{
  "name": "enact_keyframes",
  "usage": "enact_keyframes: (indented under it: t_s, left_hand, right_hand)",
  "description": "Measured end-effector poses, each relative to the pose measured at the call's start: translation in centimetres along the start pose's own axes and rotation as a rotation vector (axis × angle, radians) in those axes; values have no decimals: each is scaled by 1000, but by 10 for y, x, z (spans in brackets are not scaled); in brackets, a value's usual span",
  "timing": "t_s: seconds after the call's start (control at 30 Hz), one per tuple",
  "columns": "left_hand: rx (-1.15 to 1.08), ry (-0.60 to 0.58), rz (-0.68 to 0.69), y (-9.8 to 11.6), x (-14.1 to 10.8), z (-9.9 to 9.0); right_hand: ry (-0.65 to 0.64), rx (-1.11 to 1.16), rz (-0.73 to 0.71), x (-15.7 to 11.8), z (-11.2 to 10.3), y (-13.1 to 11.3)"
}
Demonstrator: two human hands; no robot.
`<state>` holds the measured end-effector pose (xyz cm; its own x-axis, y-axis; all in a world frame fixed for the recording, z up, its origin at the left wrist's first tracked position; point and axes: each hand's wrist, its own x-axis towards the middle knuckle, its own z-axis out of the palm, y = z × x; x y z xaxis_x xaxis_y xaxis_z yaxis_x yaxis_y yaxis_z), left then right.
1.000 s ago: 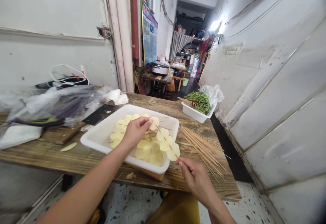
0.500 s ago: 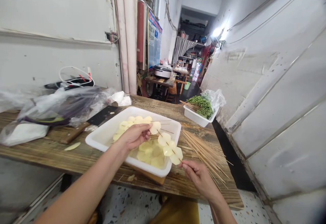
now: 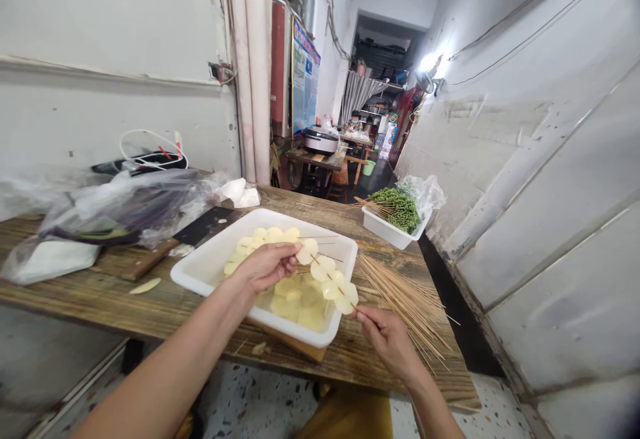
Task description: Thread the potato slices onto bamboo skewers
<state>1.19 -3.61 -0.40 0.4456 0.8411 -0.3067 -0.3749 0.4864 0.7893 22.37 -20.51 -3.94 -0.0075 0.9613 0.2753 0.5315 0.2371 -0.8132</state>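
Right hand (image 3: pixel 389 342) is pinching the bamboo skewer (image 3: pixel 354 306), left hand (image 3: pixel 265 267) is closing on the end slice (image 3: pixel 307 250); I'm counting about four potato slices (image 3: pixel 333 278) threaded, loose slices (image 3: pixel 300 299) remaining in the white tray (image 3: pixel 197 269).

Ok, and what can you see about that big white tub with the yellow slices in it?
The white tub is a shallow rectangular container that looks like plastic, with rounded corners and a wide rim. It sits turned at an angle on a rough wooden table, with a wooden board showing under its near edge. Pale round slices, probably potato, lie in it. The left hand is above it, and I cannot tell whether it touches the rim.
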Motion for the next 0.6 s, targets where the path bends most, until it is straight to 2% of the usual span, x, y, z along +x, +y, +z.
enact_keyframes:
  t_s: [0.13,0.33,0.6]
  left_hand:
    - [-27,5,35,0,0,1]
    - [-95,14,191,3,-3,4]
    - [-132,-31,189,3,1,-5]
  right_hand:
    - [28,-57,-44,6,2,-6]
    - [25,-102,-85,17,7,-19]
    - [4,-86,-109,17,9,-28]
